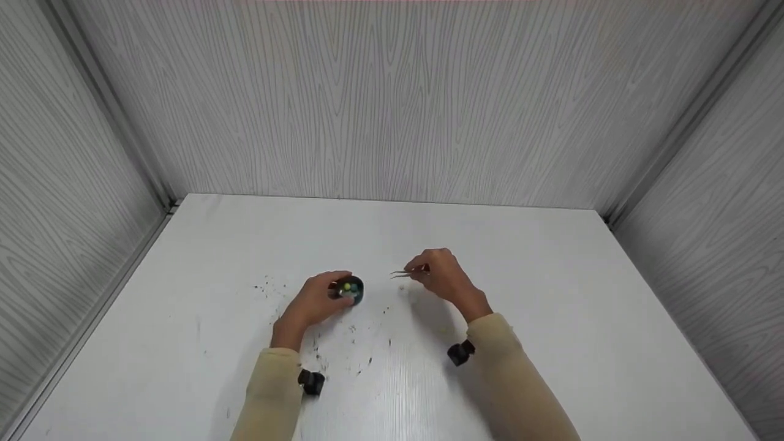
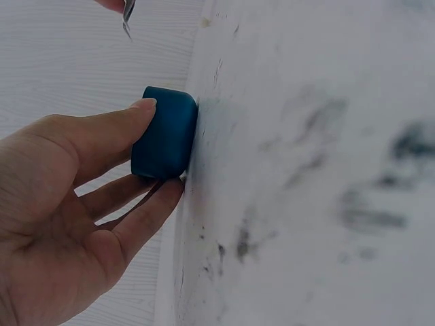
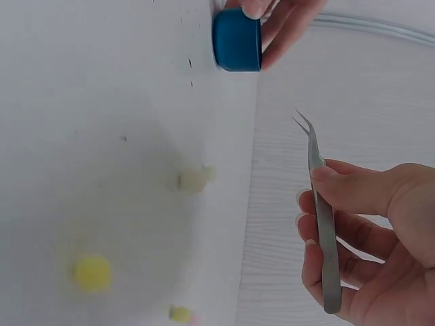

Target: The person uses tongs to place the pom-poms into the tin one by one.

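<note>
Smudges (image 2: 243, 244) mark the white table (image 1: 520, 263) around the blue cup (image 2: 166, 139).

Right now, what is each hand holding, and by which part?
The left hand grips a cup by its sides; the right hand, tweezers around their middle.

head: above, forward-down, far | 2 wrists: low, close, sideways | shared: blue cup (image 2: 166, 136)
</note>
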Motion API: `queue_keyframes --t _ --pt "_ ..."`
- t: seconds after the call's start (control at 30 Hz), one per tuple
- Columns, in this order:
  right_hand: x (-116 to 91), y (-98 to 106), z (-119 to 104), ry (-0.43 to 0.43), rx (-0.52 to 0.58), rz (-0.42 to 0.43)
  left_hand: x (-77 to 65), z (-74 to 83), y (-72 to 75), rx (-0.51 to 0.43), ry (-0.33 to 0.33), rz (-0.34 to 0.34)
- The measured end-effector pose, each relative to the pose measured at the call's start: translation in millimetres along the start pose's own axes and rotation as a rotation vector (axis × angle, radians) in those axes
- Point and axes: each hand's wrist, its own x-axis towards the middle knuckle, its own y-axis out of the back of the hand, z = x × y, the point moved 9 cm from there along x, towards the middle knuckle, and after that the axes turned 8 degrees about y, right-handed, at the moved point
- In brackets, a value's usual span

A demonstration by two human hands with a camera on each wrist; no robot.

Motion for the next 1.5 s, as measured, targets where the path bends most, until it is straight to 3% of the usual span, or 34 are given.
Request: queue_keyframes --t 0.63,1.5 --pt "-39 10 24 -0.043 0.016 -0.023 1.3 -3.7 -1.4 0.022 0.009 -0.019" --pt "-45 5 35 -0.092 -0.003 -0.030 2.0 -1.5 -0.4 0.032 -0.011 -0.020"
